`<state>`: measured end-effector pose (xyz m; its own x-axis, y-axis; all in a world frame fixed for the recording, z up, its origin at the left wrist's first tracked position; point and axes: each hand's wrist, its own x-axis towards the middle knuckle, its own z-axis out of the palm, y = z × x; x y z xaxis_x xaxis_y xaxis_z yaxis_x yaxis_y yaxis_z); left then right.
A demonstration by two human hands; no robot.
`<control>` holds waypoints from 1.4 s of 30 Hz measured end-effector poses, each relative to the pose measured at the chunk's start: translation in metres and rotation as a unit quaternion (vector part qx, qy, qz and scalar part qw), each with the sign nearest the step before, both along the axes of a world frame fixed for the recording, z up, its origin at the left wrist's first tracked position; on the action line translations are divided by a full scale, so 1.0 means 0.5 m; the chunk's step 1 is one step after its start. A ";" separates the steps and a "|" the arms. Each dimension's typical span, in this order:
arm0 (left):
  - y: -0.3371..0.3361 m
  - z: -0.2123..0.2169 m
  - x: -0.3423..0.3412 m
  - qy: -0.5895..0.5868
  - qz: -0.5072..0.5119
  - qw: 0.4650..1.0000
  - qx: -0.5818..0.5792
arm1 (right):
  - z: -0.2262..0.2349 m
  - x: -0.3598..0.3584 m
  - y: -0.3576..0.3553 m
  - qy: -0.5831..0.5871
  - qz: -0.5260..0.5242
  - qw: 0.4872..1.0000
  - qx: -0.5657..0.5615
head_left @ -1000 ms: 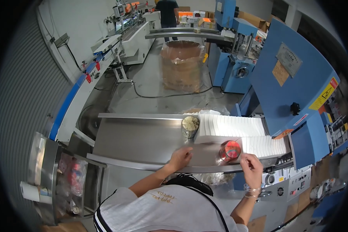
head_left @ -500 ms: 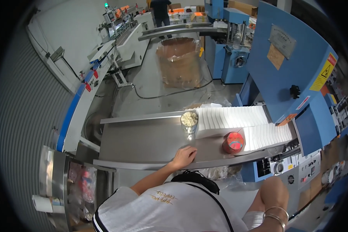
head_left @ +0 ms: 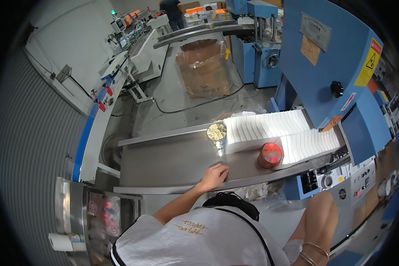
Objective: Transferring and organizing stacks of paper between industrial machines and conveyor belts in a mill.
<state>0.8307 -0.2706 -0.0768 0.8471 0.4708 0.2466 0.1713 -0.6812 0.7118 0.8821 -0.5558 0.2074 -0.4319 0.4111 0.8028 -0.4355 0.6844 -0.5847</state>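
Note:
My left hand [head_left: 215, 176] rests on the bare metal of a long trough [head_left: 173, 164], close to its near edge. Its fingers are loosely curled and nothing shows in them. Just beyond the hand stands a clear round container [head_left: 217, 134] full of pale, crumpled pieces. A red round tub [head_left: 271, 155] sits to the right of the hand, not touched by it. Two long rows of white folded sheets [head_left: 270, 127] stand on the trough's right part. My right arm is bent at the lower right, with bangles on it; the right hand is outside the picture.
A tall blue machine [head_left: 328, 71] rises over the trough's right end. Beyond the trough stands a large carton [head_left: 204, 73] lined with clear plastic, with a black cable [head_left: 195, 106] on the floor. A conveyor frame [head_left: 82, 137] runs along the left. Someone stands far back.
The whole view has turned slightly. My left hand stays at about the same spot on the trough, and the container, tub and white sheets have not moved.

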 end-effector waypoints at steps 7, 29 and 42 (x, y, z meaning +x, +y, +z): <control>-0.007 0.006 0.005 0.006 -0.002 1.000 -0.006 | 0.019 0.021 -0.007 -0.031 -0.021 0.999 0.008; -0.007 -0.003 0.001 -0.021 0.003 1.000 -0.011 | 0.064 0.034 0.004 -0.328 0.162 0.931 0.003; 0.001 -0.018 0.002 -0.031 0.007 0.999 -0.003 | 0.025 0.045 0.019 -0.183 0.348 0.873 -0.289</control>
<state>0.8319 -0.2701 -0.0859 0.8234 0.4844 0.2957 0.1361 -0.6745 0.7257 0.9046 -0.5463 0.2199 -0.9226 0.2377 0.3038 -0.3394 -0.1256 -0.9322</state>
